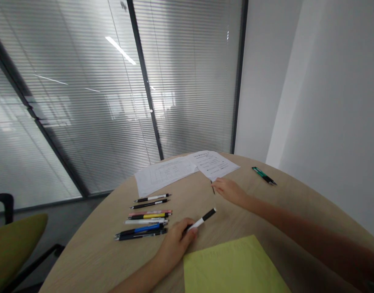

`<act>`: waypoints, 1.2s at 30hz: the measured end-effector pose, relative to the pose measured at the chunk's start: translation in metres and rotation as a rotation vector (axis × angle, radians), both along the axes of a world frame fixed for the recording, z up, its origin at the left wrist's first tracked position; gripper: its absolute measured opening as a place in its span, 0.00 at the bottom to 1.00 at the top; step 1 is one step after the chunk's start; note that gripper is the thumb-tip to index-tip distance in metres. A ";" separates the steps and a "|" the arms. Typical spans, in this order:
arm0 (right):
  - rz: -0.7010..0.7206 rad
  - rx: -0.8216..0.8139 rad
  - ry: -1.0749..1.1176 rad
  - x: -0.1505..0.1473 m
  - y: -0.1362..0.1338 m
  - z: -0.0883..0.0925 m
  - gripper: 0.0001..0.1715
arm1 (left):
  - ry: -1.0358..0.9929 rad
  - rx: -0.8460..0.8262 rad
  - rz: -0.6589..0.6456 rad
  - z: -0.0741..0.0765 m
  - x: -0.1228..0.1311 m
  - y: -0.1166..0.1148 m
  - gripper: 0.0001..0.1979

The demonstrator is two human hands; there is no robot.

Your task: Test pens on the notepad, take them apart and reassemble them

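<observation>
Leftmost on the bench [92,244] we see a row of pens [148,217] lying crosswise. Just right of it, our left hand [176,238] pinches a black-and-white marker [201,221], its long axis slanting, dark end pointing forward and rightward, short of our other hand. Next, near the papers [219,165], a thin dark stick [213,189] runs nearly fore-and-aft just left of our right hand [229,190], the nearer one; its fingers bunch together, but we cannot tell whether they grip it

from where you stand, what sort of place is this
Probably a small office or meeting room: there's a glass wall with blinds, a green chair with black arms, and a curved table holding pens and papers.
</observation>
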State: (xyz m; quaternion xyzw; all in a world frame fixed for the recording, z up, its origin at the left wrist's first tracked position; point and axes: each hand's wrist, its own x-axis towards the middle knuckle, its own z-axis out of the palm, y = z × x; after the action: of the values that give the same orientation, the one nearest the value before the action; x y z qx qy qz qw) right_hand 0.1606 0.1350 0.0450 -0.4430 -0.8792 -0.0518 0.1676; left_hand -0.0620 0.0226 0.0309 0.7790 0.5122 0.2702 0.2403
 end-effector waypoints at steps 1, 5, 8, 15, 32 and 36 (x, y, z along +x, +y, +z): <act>0.000 0.077 -0.176 0.000 0.010 0.000 0.15 | -0.011 0.003 -0.005 0.000 0.000 0.000 0.13; 0.032 0.130 -0.324 -0.006 0.038 -0.007 0.12 | -0.063 -0.021 -0.006 0.001 0.001 -0.001 0.14; 0.076 0.145 -0.383 -0.013 0.049 -0.015 0.12 | -0.093 -0.045 0.004 0.004 0.002 -0.002 0.14; 0.225 0.186 -0.456 -0.018 0.057 -0.020 0.12 | -0.109 -0.060 0.000 0.002 0.002 -0.002 0.13; 0.136 0.442 -0.020 0.040 -0.046 -0.005 0.08 | -0.064 -0.034 0.018 -0.001 0.002 0.000 0.12; 0.168 0.468 -0.026 0.045 -0.068 -0.008 0.08 | -0.009 0.008 -0.002 0.002 0.002 -0.002 0.12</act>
State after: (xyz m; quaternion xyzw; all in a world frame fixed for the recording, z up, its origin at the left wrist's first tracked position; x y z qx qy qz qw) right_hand 0.2060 0.0673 0.0366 -0.3169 -0.8790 -0.2457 0.2581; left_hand -0.0603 0.0203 0.0330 0.7792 0.5094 0.2754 0.2398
